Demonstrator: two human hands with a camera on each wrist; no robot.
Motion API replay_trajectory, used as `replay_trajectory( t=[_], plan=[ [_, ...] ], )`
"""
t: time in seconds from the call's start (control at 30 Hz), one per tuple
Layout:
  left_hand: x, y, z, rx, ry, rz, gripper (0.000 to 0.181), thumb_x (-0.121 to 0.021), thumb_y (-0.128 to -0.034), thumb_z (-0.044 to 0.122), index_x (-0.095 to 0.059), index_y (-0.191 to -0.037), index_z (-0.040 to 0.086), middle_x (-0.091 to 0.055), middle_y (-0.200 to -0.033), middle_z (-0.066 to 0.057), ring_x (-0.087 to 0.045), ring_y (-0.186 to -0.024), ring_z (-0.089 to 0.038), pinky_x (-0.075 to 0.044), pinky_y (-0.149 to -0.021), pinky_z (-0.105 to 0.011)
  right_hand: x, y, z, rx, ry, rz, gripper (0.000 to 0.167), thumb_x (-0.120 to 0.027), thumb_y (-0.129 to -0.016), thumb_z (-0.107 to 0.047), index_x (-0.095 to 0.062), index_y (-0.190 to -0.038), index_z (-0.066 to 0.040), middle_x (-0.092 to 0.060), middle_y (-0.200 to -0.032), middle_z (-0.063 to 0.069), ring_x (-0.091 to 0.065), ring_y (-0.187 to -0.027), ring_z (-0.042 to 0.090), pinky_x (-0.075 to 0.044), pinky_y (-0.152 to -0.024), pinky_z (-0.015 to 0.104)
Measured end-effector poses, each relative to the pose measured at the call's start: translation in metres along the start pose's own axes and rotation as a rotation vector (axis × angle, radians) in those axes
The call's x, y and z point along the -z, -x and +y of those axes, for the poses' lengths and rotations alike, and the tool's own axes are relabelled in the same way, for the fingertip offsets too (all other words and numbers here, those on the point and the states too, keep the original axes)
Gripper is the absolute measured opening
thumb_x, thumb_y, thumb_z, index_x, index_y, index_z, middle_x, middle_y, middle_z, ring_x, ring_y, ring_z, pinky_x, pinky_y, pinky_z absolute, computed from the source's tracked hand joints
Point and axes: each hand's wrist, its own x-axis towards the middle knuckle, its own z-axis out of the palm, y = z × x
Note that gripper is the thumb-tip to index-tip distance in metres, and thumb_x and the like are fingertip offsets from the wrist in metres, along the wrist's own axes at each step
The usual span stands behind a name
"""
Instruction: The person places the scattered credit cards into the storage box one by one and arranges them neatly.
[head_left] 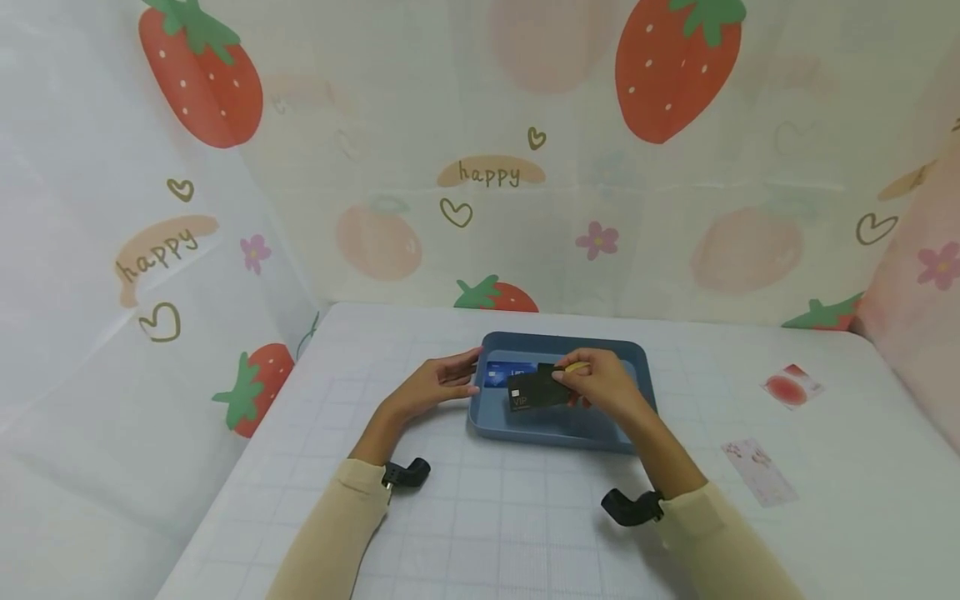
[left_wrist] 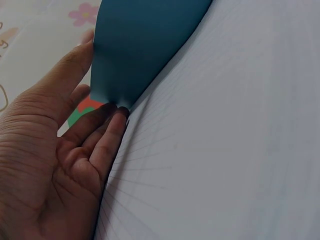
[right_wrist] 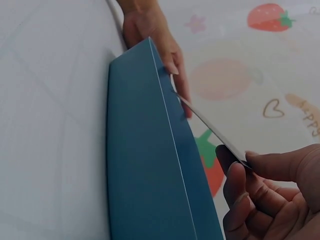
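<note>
A blue tray [head_left: 517, 432] stands on the table, and a blue card [head_left: 498, 374] lies inside it at the left. My right hand [head_left: 600, 383] pinches a black card marked VIP [head_left: 529, 393] above the tray; in the right wrist view the card [right_wrist: 210, 125] is seen edge-on between thumb and fingers. Something dark and something yellow show by those fingers, too small to tell. My left hand [head_left: 431, 387], its fingers extended, touches the tray's left end; in the left wrist view the fingertips of that hand [left_wrist: 75, 145] rest against the tray wall [left_wrist: 145, 45].
To the right of the tray on the white table [head_left: 480, 517] lie a card with a red round shape [head_left: 787, 388] and a pale pink patterned card [head_left: 759, 472]. A curtain printed with strawberries [head_left: 678, 67] hangs behind and at the sides.
</note>
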Motion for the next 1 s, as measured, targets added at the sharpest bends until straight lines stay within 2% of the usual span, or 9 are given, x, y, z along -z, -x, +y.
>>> replay_trajectory(
  t=[0.4, 0.7, 1.0],
  plan=[
    [0.000, -0.002, -0.003, -0.010, -0.010, 0.001, 0.072, -0.074, -0.0934, 0.008, -0.039, -0.156, 0.008, -0.038, -0.161, -0.006, -0.042, -0.144, -0.026, -0.040, -0.115, -0.030, -0.008, -0.001, 0.004, -0.033, -0.030, 0.009, 0.022, -0.072, -0.095, -0.013, -0.069, -0.110, 0.002, -0.075, -0.077, 0.011, -0.065, -0.057, 0.020, -0.051, -0.050, 0.027],
    [-0.001, -0.001, -0.002, -0.018, 0.023, -0.004, 0.072, -0.073, -0.0934, 0.003, -0.037, -0.156, 0.006, -0.037, -0.161, -0.008, -0.040, -0.145, -0.027, -0.038, -0.116, -0.032, -0.014, -0.002, 0.010, -0.034, -0.041, 0.011, 0.021, -0.074, -0.094, -0.014, -0.070, -0.109, 0.000, -0.075, -0.075, 0.010, -0.066, -0.057, 0.020, -0.054, -0.050, 0.031],
    [0.000, 0.000, -0.002, -0.020, 0.020, 0.005, 0.074, -0.074, -0.0926, 0.003, -0.036, -0.156, 0.002, -0.036, -0.161, -0.012, -0.041, -0.145, -0.028, -0.038, -0.116, -0.031, -0.023, -0.003, 0.009, -0.048, -0.099, -0.012, 0.025, -0.073, -0.094, -0.011, -0.068, -0.113, 0.005, -0.072, -0.070, 0.009, -0.063, -0.052, 0.015, -0.051, -0.048, 0.025]
  ],
)
